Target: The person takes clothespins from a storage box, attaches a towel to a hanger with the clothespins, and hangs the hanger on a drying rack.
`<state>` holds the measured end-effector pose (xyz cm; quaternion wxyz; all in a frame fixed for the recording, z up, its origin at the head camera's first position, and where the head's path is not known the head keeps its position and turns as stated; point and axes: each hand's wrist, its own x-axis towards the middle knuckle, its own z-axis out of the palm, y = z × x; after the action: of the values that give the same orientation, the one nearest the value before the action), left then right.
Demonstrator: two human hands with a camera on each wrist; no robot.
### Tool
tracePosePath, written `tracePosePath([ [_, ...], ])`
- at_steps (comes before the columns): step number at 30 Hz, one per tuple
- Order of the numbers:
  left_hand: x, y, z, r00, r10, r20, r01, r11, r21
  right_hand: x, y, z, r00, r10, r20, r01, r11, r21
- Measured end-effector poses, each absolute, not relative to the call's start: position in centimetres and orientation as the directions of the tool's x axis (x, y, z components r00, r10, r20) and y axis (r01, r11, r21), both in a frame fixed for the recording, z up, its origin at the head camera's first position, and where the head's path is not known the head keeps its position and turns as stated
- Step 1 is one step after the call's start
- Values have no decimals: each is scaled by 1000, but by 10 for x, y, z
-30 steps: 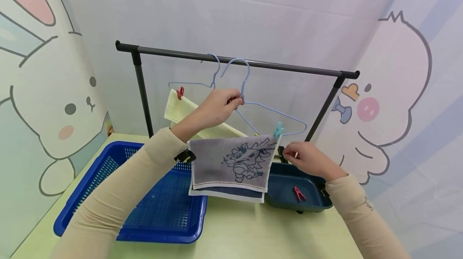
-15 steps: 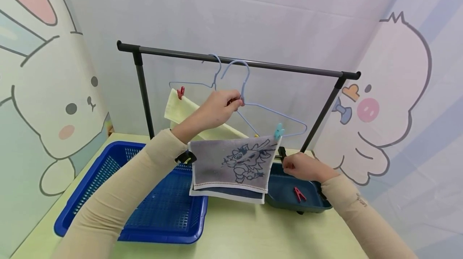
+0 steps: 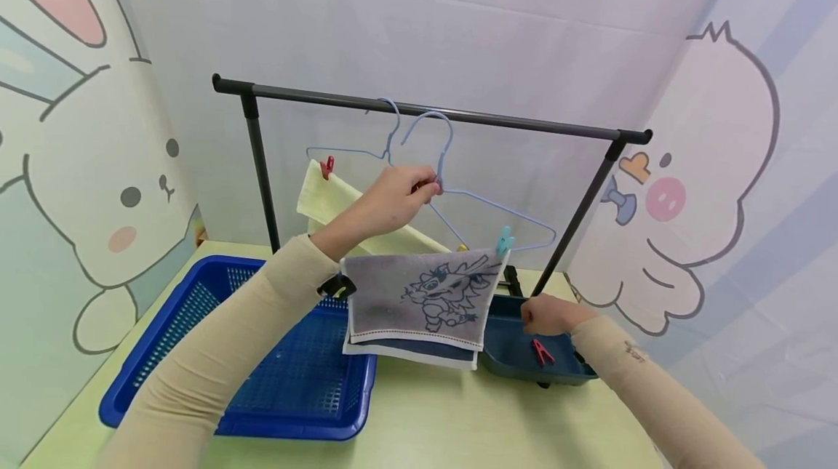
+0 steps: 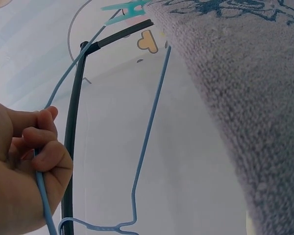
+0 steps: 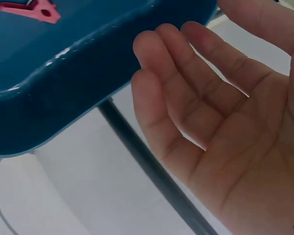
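My left hand [image 3: 396, 196] grips a blue wire clothes hanger [image 3: 497, 201] just below its hook, slightly under the rack's bar. Its curled fingers round the wire also show in the left wrist view. From this hanger hangs a grey towel [image 3: 419, 294] with a dragon drawing. A teal clothespin [image 3: 504, 241] clips its right corner; my left arm covers the left corner. My right hand [image 3: 550, 315] is over the dark teal tray [image 3: 507, 367], holding nothing. Its fingers bend loosely in the right wrist view. One red clothespin [image 3: 542, 352] lies in the tray.
A black rack [image 3: 537, 121] stands at the back. On its bar hangs another blue hanger [image 3: 347, 150] with a pale yellow towel [image 3: 334, 196], held by a red clothespin [image 3: 326, 167] and a yellow one [image 3: 463, 246]. A blue basket [image 3: 288, 429] stands at left on the table [image 3: 452, 418].
My right hand has moved down from beside the towel's clipped corner to over the tray. The left hand, hanger and towel have stayed almost still.
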<state>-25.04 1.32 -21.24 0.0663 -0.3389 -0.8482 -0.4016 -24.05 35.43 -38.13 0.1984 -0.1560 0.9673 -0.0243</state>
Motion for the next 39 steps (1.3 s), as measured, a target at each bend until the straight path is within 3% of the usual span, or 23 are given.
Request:
tracePosePath([
  [13,-252,15,-215,-750,529,396,641,435,633,-246,365,-396,-865,-194,-464,-202,979,-33],
  [33,-255,16,-219,-751,535,387,638,439,633,-243,374,-423,-874,-60,-482,-152,976,154],
  [39,-255,17,-219,-749,536,389,640,436,633,-241,374,-425,-860,-56,-507,-150,978,146],
])
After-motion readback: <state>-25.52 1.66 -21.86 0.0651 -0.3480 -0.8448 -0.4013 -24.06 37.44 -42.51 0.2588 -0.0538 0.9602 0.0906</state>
